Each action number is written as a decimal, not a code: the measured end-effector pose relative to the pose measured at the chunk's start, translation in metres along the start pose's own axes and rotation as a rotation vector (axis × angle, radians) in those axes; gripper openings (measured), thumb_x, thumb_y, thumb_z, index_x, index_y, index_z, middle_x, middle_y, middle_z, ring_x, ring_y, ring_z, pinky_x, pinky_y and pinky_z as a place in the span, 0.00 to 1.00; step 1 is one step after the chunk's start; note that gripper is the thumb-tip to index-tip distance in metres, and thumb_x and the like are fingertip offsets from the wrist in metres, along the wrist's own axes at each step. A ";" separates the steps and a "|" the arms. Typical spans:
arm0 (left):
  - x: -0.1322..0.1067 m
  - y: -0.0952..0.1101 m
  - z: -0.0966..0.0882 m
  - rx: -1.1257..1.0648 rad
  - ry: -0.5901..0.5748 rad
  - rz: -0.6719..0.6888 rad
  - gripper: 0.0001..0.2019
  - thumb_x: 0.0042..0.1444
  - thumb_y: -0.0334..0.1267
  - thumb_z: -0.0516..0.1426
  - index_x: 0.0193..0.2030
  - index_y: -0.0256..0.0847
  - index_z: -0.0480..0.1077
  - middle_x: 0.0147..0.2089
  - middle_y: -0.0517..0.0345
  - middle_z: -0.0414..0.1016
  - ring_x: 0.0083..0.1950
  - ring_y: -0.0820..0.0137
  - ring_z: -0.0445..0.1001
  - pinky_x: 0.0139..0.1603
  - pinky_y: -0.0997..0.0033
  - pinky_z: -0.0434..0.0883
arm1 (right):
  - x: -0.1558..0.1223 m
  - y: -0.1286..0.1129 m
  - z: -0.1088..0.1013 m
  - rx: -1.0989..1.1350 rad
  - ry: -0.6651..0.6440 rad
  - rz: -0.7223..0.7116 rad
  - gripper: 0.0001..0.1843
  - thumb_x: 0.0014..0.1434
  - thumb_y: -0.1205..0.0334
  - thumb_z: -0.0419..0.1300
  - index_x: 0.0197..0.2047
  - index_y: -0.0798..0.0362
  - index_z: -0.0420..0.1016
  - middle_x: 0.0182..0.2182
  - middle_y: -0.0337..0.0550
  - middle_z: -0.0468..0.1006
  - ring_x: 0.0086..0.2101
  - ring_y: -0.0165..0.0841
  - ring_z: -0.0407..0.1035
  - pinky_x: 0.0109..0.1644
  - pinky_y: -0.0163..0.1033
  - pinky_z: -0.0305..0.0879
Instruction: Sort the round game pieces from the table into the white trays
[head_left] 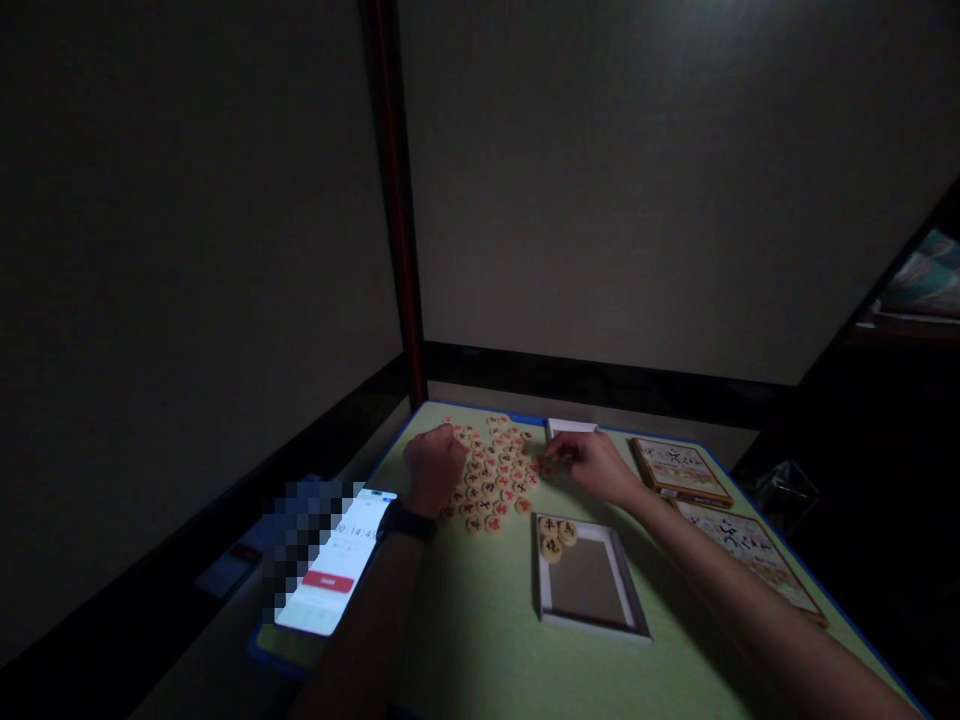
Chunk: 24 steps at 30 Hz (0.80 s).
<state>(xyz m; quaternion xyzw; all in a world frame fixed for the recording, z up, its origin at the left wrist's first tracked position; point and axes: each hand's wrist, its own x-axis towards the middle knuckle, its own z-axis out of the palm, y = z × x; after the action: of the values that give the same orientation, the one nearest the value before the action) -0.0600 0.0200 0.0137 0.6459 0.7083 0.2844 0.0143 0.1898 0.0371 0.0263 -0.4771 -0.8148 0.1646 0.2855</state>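
Observation:
Many round wooden Chinese chess pieces [491, 475] with red or black characters lie flat and close together on the green table. At their left edge rests my left hand [435, 462], curled like a fist; its fingertips and anything in them are hidden. My right hand [589, 465] is at the right edge of the pieces, fingers bent downward and drawn together on a piece [545, 467] that shows only partly under the fingertips. Nearer to me sits a shallow open box [589, 585], with three pieces [551, 548] in its far left corner.
A lit phone [330, 575] showing a timer stands at the left table edge. Two flat printed boxes [681, 470] lie along the right side. Behind my right hand is another white box part [570, 427]. Walls [600, 200] close off the back and left.

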 end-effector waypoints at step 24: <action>-0.055 0.055 0.022 -0.283 0.314 0.796 0.16 0.55 0.36 0.57 0.17 0.38 0.68 0.28 0.55 0.72 0.37 0.67 0.70 0.35 0.68 0.67 | 0.120 0.008 0.045 -0.201 -0.152 -0.007 0.20 0.40 0.74 0.57 0.38 0.55 0.78 0.26 0.39 0.78 0.27 0.31 0.67 0.30 0.31 0.55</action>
<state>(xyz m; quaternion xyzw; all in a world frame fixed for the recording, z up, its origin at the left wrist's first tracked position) 0.0078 -0.0220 -0.0005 0.8089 0.3524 0.4563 -0.1156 0.1213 0.1460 0.0242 -0.4867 -0.8480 0.1169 0.1743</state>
